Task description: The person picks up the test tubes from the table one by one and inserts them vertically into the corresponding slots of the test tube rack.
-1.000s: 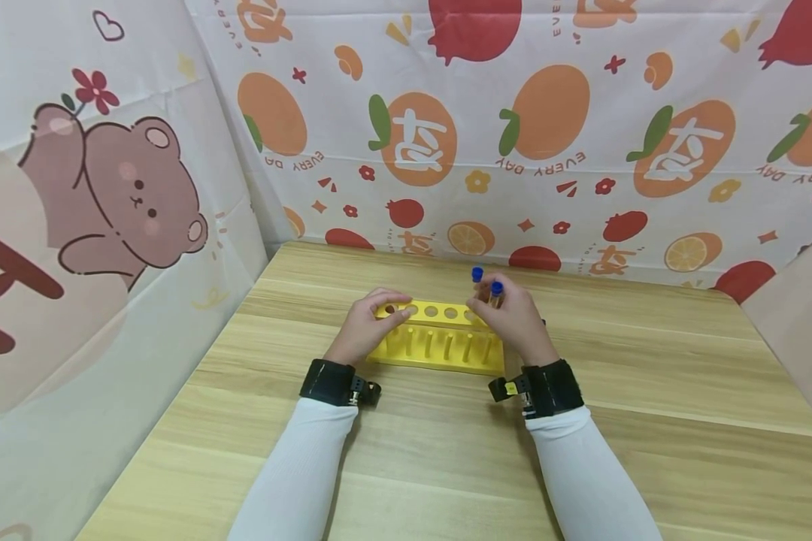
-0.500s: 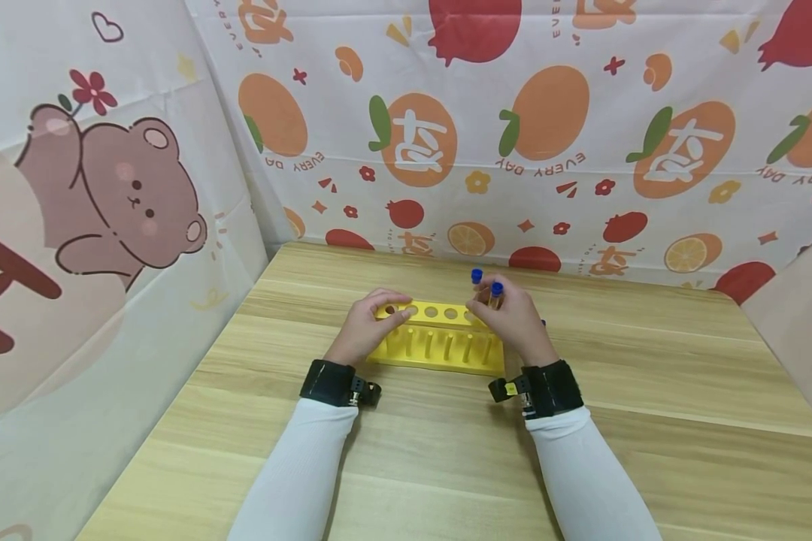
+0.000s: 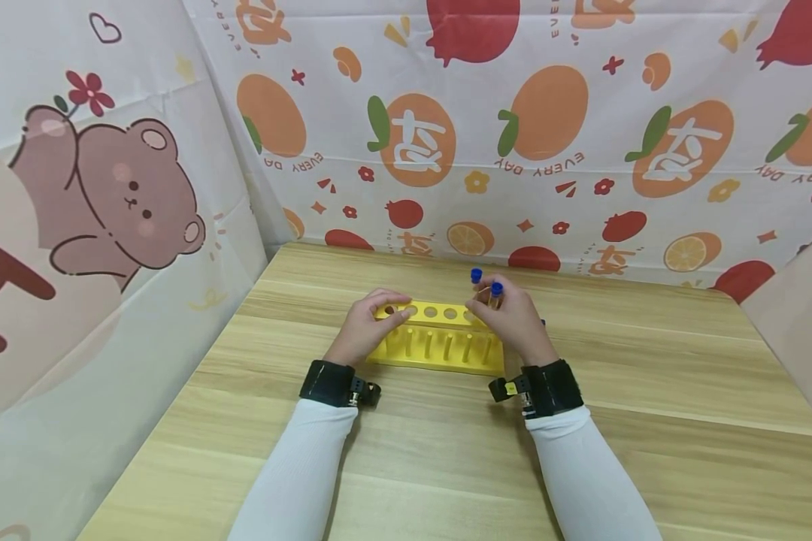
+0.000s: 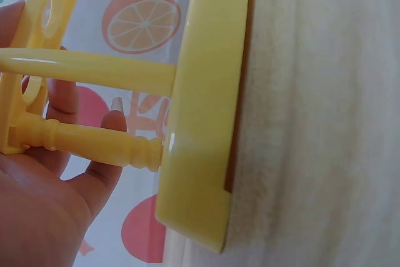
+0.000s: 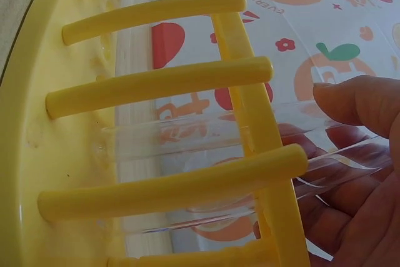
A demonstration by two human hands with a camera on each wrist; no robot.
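Observation:
A yellow test tube rack point(image 3: 440, 368) stands upright on the table, with a row of holes on top and pegs below. My left hand point(image 3: 365, 327) grips its left end, thumb in front and fingers behind. In the left wrist view, that hand point(image 4: 56, 198) is around the rack's upper bar and end post point(image 4: 87, 139). My right hand point(image 3: 514, 319) is at the right end, thumb and fingers around a clear test tube point(image 5: 181, 136). Two blue caps show there, a rear cap point(image 3: 477, 276) and a nearer cap point(image 3: 497, 289). Both tubes pass down through the rack.
A small blue piece point(image 3: 543, 323) peeks out to the right of my right hand, mostly hidden. The wooden table point(image 3: 649, 361) meets a fruit-print curtain point(image 3: 480, 173) behind the rack. A bear-print curtain point(image 3: 128, 195) hangs along the left.
The rear blue cap sits very slightly lower than a second ago. Both hands and the rack have hardly moved.

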